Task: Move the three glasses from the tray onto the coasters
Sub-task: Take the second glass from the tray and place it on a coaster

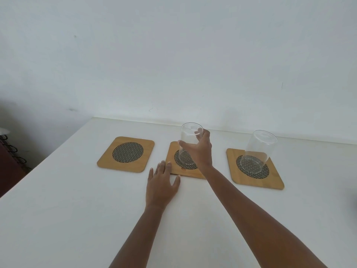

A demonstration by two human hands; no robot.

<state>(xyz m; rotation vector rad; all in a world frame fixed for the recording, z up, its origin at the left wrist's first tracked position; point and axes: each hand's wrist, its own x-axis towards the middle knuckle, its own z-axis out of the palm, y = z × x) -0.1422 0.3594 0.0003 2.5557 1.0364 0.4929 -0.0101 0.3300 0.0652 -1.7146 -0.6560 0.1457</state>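
Three square wooden coasters with dark woven centres lie in a row on the white table. The left coaster [126, 154] is bare. On the middle coaster [174, 169] stands a clear glass [188, 139], and my right hand [201, 151] is wrapped around its side. A second clear glass [257, 151] stands on the right coaster [255, 169], untouched. My left hand [161, 185] rests flat on the table with its fingers spread, the fingertips at the middle coaster's near-left corner. The tray and a third glass are out of view.
The white table [77, 209] meets a pale wall along its far edge. Past the table's left edge is a dark wire rack [13, 149]. A small dark shape shows at the frame's right edge [355, 198].
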